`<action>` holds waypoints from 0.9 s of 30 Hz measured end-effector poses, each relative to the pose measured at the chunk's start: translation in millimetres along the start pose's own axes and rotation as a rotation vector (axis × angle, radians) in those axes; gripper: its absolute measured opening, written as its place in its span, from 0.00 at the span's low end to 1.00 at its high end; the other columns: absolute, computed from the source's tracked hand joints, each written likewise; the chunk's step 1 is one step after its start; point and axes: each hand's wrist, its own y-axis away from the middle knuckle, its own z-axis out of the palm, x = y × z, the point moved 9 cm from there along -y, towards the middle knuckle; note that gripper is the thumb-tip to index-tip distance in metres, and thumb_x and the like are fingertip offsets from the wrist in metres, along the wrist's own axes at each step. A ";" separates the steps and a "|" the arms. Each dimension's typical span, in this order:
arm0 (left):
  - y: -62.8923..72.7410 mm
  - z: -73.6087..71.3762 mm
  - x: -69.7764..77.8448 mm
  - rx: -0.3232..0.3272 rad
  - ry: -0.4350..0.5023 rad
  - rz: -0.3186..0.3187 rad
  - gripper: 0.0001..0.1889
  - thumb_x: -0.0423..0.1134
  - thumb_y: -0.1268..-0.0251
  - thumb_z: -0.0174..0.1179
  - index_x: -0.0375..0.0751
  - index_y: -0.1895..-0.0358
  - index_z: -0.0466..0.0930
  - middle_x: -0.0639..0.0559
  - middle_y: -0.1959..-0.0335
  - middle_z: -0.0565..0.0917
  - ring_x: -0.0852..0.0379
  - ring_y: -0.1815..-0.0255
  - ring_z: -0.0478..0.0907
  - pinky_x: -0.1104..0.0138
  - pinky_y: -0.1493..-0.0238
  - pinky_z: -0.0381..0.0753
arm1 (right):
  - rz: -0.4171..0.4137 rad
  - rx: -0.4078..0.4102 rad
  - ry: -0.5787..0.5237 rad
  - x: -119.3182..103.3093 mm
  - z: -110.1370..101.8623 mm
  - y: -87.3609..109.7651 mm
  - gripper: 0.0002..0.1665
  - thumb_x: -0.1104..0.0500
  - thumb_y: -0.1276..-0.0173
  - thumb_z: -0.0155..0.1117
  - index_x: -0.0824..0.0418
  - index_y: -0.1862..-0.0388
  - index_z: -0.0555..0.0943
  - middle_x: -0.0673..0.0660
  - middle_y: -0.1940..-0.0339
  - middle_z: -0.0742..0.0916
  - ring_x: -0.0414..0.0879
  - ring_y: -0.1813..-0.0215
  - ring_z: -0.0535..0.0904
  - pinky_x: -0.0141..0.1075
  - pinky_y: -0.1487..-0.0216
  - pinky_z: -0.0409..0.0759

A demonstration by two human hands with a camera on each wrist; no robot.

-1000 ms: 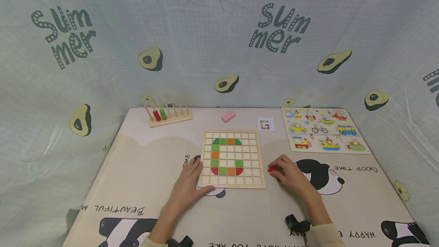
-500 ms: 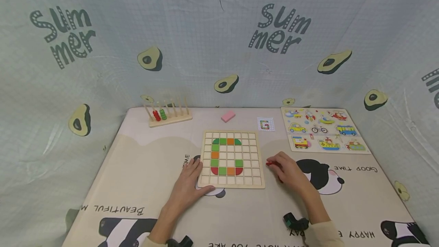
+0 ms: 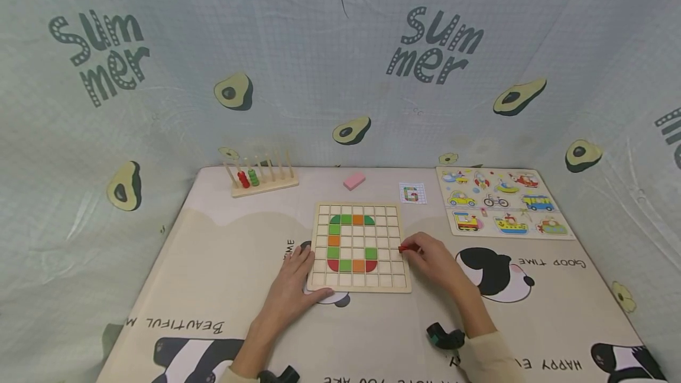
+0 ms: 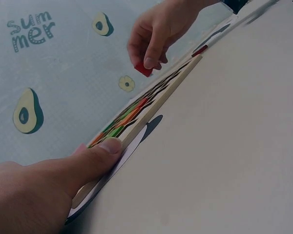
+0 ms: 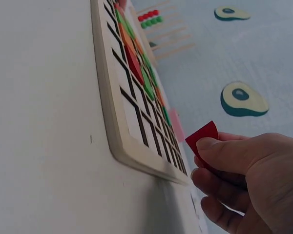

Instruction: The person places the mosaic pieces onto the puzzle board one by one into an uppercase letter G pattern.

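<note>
A square wooden grid board (image 3: pixel 393 287) lies in front of me, with green, orange and red tiles set in some of its cells. My left hand (image 3: pixel 292 279) rests at its near left corner, fingers fairly straight along the left side. In the left wrist view the thumb (image 4: pixel 110 146) presses on the board's edge. Between thumb and fingers, my right hand (image 3: pixel 433 262) pinches a red tile (image 5: pixel 204 136) with one curved side. That hand is at the board's right edge, the tile held above the board. Another red piece (image 4: pixel 200 50) shows by the board's edge in the left wrist view.
Behind the board lie a pink block (image 3: pixel 354 180) and a small card (image 3: pixel 412 193) with a coloured G pattern. A peg rack (image 3: pixel 266 187) with red and green beads stands back left. A vehicle picture board (image 3: pixel 447 217) lies back right.
My right hand has moved left with the red tile, from beside the board to its right edge. My left hand has stayed in place.
</note>
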 end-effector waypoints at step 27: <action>-0.5 1.6 -1.8 0.008 -0.002 0.003 0.52 0.67 0.49 0.70 0.36 0.26 0.66 0.43 0.23 0.66 0.42 0.19 0.55 0.51 0.17 0.56 | 0.005 -0.005 0.006 -24.4 35.2 -38.1 0.10 0.60 0.30 0.67 0.56 0.51 0.85 0.50 0.58 0.86 0.40 0.60 0.77 0.34 0.58 0.82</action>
